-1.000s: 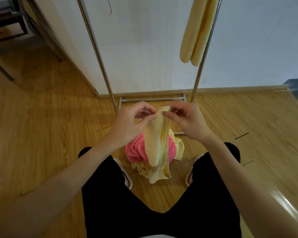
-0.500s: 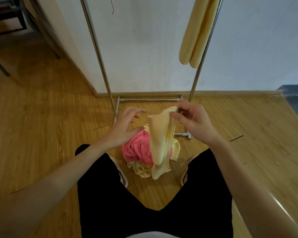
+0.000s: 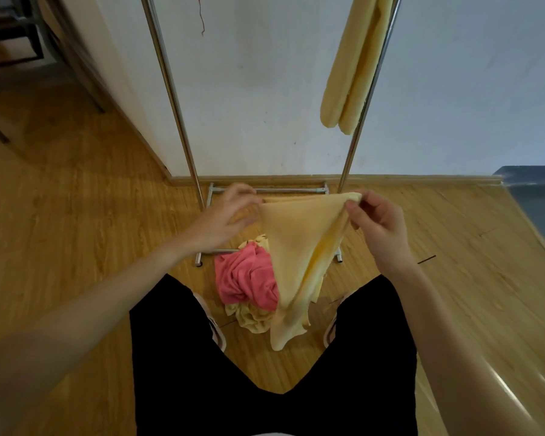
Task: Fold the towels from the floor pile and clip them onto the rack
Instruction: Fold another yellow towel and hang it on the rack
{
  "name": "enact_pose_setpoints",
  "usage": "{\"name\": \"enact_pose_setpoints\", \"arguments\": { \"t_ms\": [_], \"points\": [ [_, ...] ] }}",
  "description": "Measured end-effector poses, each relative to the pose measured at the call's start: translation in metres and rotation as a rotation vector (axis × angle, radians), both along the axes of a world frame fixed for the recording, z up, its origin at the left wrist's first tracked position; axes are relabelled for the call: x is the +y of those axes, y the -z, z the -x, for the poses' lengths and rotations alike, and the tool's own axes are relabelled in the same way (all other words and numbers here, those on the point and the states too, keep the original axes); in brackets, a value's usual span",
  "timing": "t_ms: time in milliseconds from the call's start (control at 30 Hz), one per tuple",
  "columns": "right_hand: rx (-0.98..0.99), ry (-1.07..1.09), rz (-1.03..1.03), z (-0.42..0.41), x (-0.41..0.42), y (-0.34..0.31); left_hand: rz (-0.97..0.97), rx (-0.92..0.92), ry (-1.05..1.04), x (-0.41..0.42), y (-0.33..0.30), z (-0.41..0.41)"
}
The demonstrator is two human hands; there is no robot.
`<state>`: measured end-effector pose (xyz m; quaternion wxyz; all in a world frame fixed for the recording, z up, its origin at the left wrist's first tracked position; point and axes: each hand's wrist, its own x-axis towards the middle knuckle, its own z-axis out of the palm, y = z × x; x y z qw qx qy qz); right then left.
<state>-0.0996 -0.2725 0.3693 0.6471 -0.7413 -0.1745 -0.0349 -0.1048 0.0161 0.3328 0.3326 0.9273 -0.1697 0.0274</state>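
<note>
A pale yellow towel (image 3: 299, 247) hangs in front of me, stretched along its top edge between both hands. My left hand (image 3: 224, 218) pinches the left end of that edge. My right hand (image 3: 376, 223) pinches the right corner between thumb and fingers. The towel narrows to a point below, over the floor pile. That pile holds a crumpled pink towel (image 3: 249, 278) and a yellow towel (image 3: 254, 319) underneath it. The metal rack (image 3: 177, 99) stands against the wall, with a folded yellow towel (image 3: 348, 77) hanging near its right post.
The rack's base bars (image 3: 268, 190) lie on the wooden floor just beyond the pile. My black-clad legs and both shoes flank the pile. A dark chair frame (image 3: 10, 36) stands far left, and a grey object (image 3: 538, 199) sits at the right edge.
My hands have moved apart. The left hand, which had let go of the towel, now pinches its edge again, and the bunched towel has spread into a wide triangle.
</note>
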Motion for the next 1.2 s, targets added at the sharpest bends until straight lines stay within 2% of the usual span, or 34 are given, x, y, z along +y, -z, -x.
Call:
{"name": "enact_pose_setpoints", "arguments": {
  "t_ms": [167,300,567,700,867,1067,1133,1200],
  "points": [
    [0.038,0.154,-0.088,-0.002,0.002,-0.010,-0.122,-0.374,0.049,-0.003,-0.076,-0.002],
    [-0.029,0.206,-0.119,-0.011,0.004,-0.026,-0.013,-0.415,0.051,-0.015,-0.106,0.006],
    [-0.070,0.215,-0.102,-0.030,0.006,-0.038,0.101,-0.318,0.064,-0.031,-0.120,0.022],
    [-0.099,0.226,-0.056,-0.034,0.010,-0.038,0.159,-0.184,0.013,-0.032,-0.120,0.028],
    [-0.113,0.185,0.024,-0.040,0.020,-0.038,-0.001,0.104,0.206,-0.035,-0.129,0.032],
    [-0.132,0.097,0.090,-0.043,0.030,-0.036,-0.337,0.244,0.404,-0.038,-0.142,0.031],
    [-0.127,0.093,0.097,-0.042,0.033,-0.032,-0.448,0.234,0.484,-0.040,-0.144,0.031],
    [-0.120,0.087,0.105,-0.041,0.035,-0.027,-0.471,0.055,0.547,-0.042,-0.142,0.031]
  ]
}}
